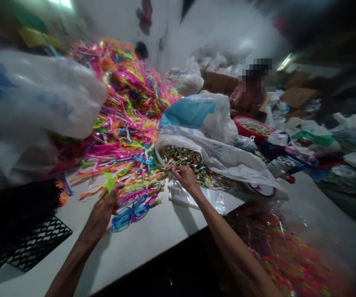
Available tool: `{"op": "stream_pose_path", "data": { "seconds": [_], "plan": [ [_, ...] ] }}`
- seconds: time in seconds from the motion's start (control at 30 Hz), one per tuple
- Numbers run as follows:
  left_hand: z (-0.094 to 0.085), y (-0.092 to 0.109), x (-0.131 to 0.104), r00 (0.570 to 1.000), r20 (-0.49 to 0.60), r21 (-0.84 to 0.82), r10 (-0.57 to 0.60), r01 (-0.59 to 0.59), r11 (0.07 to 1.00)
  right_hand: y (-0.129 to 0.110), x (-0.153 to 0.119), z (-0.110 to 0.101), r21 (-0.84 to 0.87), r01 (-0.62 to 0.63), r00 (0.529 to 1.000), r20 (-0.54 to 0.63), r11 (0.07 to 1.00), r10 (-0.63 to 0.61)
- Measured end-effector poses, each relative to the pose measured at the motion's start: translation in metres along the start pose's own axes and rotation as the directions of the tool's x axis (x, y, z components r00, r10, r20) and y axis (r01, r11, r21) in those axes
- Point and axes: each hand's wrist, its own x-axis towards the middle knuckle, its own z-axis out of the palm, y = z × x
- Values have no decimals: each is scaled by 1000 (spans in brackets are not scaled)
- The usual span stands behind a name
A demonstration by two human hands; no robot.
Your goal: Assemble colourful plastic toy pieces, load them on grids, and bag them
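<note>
My left hand (105,208) is closed around a bright yellow-green plastic piece (110,182) that sticks up past the fingers; something red shows low in the same grip. Beside it on the table lie blue plastic toy glasses (122,219). My right hand (186,178) reaches to the mouth of a white sack (196,140), fingertips pinched together. What they hold, if anything, is too small to make out. Many small multicoloured pieces (180,156) spill from that sack. Under my right wrist lie clear plastic bags (193,198).
A tall heap of neon plastic pieces (125,99) rises behind my hands. Black mesh material (38,243) lies at left, below a big white sack (41,90). A red basin (252,128) and a seated person (248,99) are beyond. A filled clear bag (289,251) is lower right.
</note>
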Motion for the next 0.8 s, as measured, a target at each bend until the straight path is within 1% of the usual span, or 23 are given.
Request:
{"op": "stream_pose_path", "data": {
  "seconds": [0.03,0.1,0.17,0.23,0.27,0.3,0.33,0.37,0.4,0.43,0.47,0.5,0.53,0.57,0.63,0.8],
  "plan": [
    [7,0,-5,995,74,-122,-63,72,990,3,3,0,-2,-39,999,9,999,39],
    [21,-3,-12,971,181,-255,-158,202,946,6,6,3,9,-95,995,5,995,95],
    [32,-9,-16,955,211,-350,-207,271,897,6,4,6,106,-154,988,16,982,154],
    [38,-15,-19,937,220,-435,-273,345,832,3,-5,9,269,-207,978,80,941,192],
    [40,-17,-20,926,218,-460,-307,375,805,0,-13,11,366,-235,971,132,901,200],
    [41,-19,-21,918,210,-472,-335,396,788,-4,-23,13,482,-267,961,198,835,193],
    [42,-19,-22,915,202,-473,-349,404,783,-10,-35,14,603,-300,949,267,739,167],
    [44,-18,-22,914,195,-468,-355,405,786,-17,-47,16,711,-331,936,329,621,123],
    [45,-16,-23,915,188,-457,-357,403,793,-25,-60,17,807,-370,921,383,460,69],
    [47,-14,-23,915,188,-442,-358,404,801,-34,-71,18,864,-403,908,420,301,12],
    [48,-11,-24,913,196,-423,-357,407,809,-43,-81,18,889,-425,899,436,170,-34],
    [50,-8,-24,912,207,-402,-355,410,819,-52,-88,19,896,-434,896,440,93,-60],
    [51,-6,-25,910,220,-378,-350,411,830,-60,-93,19,898,-438,895,440,48,-75],
    [51,-4,-26,910,234,-355,-341,407,842,-67,-97,18,898,-439,895,439,23,-84],
    [50,-1,-27,912,263,-323,-316,392,862,-76,-99,17,900,-436,894,435,8,-107],
    [44,3,-31,897,314,-267,-310,397,878,-78,-99,16,900,-435,887,435,38,-152]
  ]
}}
